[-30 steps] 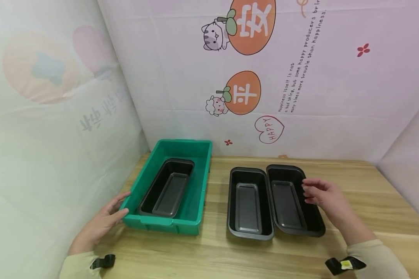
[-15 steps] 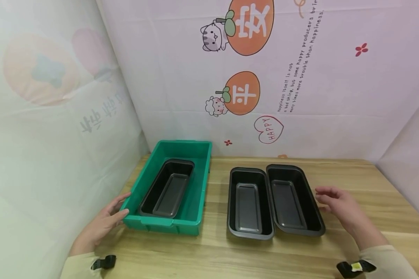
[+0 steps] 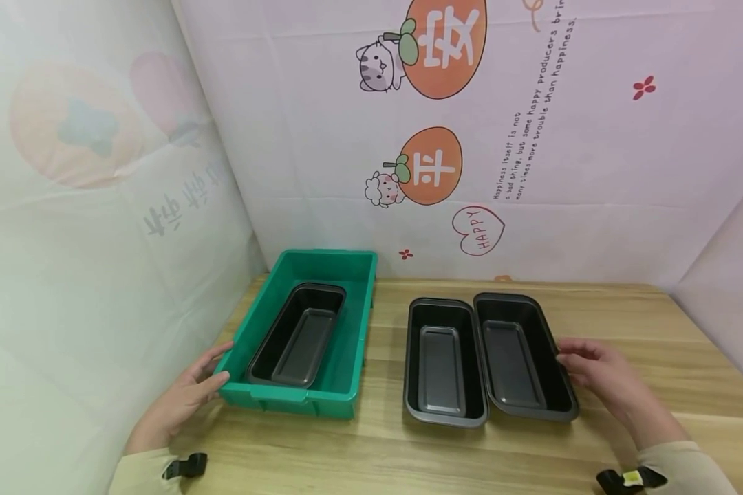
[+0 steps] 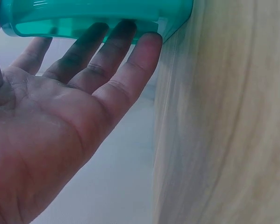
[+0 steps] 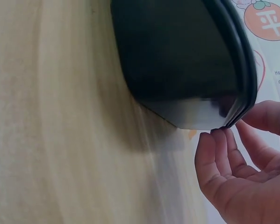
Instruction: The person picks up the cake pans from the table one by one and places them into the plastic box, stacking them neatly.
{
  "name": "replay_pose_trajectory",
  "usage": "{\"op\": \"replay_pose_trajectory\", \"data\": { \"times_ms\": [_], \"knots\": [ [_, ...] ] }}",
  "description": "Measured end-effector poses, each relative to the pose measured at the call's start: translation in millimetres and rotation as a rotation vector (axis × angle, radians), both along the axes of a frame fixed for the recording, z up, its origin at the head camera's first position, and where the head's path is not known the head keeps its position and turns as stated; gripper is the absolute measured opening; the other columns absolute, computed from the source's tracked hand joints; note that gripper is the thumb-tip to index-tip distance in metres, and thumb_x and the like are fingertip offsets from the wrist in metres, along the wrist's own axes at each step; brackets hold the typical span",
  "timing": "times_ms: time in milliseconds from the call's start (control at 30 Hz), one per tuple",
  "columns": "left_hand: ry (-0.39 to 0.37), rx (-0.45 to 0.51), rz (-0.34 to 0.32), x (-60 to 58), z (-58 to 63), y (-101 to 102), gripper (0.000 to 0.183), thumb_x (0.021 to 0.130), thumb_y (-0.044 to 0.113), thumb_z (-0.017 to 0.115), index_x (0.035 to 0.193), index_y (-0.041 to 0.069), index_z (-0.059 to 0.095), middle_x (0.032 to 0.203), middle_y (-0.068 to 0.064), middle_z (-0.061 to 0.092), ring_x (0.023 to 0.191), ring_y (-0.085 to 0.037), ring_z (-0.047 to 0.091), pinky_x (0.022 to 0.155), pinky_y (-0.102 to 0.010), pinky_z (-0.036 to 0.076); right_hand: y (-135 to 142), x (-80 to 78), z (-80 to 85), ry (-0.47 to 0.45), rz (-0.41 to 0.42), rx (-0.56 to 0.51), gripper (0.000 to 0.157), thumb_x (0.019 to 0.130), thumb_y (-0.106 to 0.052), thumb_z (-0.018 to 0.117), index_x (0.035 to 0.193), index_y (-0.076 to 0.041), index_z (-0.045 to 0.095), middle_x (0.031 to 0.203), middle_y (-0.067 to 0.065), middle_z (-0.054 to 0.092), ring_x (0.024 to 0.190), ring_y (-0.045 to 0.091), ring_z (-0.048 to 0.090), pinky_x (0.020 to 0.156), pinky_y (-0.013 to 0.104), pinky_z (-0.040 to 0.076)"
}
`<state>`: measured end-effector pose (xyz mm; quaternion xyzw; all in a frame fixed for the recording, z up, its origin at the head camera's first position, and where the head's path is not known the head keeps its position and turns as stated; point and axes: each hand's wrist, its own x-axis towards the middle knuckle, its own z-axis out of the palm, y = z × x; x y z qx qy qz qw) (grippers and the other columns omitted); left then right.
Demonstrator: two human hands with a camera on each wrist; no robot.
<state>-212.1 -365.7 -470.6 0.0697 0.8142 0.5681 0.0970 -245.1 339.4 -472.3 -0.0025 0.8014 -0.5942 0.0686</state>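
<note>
In the head view, my left hand (image 3: pixel 176 405) rests at the near left corner of a green plastic bin (image 3: pixel 309 407). Its extended fingers (image 4: pixel 116 91) reach against the bin's outer side in the left wrist view. A dark loaf pan (image 3: pixel 303 347) lies inside that bin. To the right, two more loaf pans stand side by side on the table, the left pan (image 3: pixel 441 371) and the right pan (image 3: pixel 512 364). My right hand (image 3: pixel 616 385) pinches the right pan's outer rim, thumb at the top of the rim and fingertips (image 5: pixel 219 135) beneath it.
The wooden table (image 3: pixel 384 457) ends at a printed cloth backdrop (image 3: pixel 322 137) behind the bin and pans. White cloth (image 3: pixel 99 289) rises close beside my left arm. A strip of table separates the bin from the pans.
My right hand has drawn back from over the right pan to its outer side, then closed on its rim. The left hand, bin and pans look unmoved.
</note>
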Motion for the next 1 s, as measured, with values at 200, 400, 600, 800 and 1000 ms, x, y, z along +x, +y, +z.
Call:
{"op": "replay_pose_trajectory", "data": {
  "times_ms": [200,400,600,800,1000],
  "knots": [
    [0.008,0.003,-0.002,0.0,-1.2,-1,0.058,0.105,0.022,0.048,0.157,0.017,0.021,0.158,-0.028,0.009,0.140,-0.049,0.015,0.093,-0.054,0.042,-1,-0.1,-4.3,0.010,-0.006,-0.015,0.047,0.098,-0.016,0.063,0.131,0.013,0.047,0.111,-0.007,0.063,0.095,0.003,0.060,0.079,0.026,0.053],
    [0.010,0.006,0.003,0.2,-1.2,-2,0.058,0.106,0.021,0.048,0.156,0.016,0.021,0.157,-0.029,0.012,0.138,-0.049,0.018,0.092,-0.051,0.043,-2,0.0,-5.1,0.005,0.008,-0.121,0.039,0.097,-0.011,0.062,0.128,0.010,0.051,0.107,-0.008,0.063,0.095,0.007,0.063,0.079,0.027,0.054],
    [0.007,0.010,-0.002,-0.5,-1.6,-2,0.058,0.105,0.021,0.048,0.157,0.016,0.021,0.158,-0.028,0.009,0.140,-0.049,0.015,0.093,-0.053,0.042,-1,-0.2,-7.9,-0.004,0.008,-0.202,0.030,0.097,-0.006,0.061,0.124,0.004,0.055,0.106,-0.007,0.064,0.094,0.008,0.064,0.078,0.028,0.055],
    [0.015,0.001,-0.007,-1.2,-3.2,-2,0.058,0.105,0.022,0.049,0.157,0.017,0.022,0.159,-0.028,0.007,0.141,-0.050,0.011,0.094,-0.057,0.041,-3,-0.5,-10.7,0.015,-0.021,-0.154,0.030,0.097,-0.004,0.059,0.126,0.004,0.057,0.104,-0.008,0.065,0.092,0.008,0.064,0.076,0.029,0.055],
    [0.016,0.002,-0.012,-1.7,-3.4,-2,0.058,0.106,0.022,0.047,0.157,0.017,0.021,0.158,-0.028,0.007,0.141,-0.050,0.011,0.093,-0.055,0.041,-2,-0.1,-10.8,0.023,-0.052,-0.176,0.024,0.097,-0.003,0.059,0.120,-0.008,0.066,0.101,-0.011,0.067,0.090,0.006,0.065,0.073,0.028,0.055]
  ]
}}
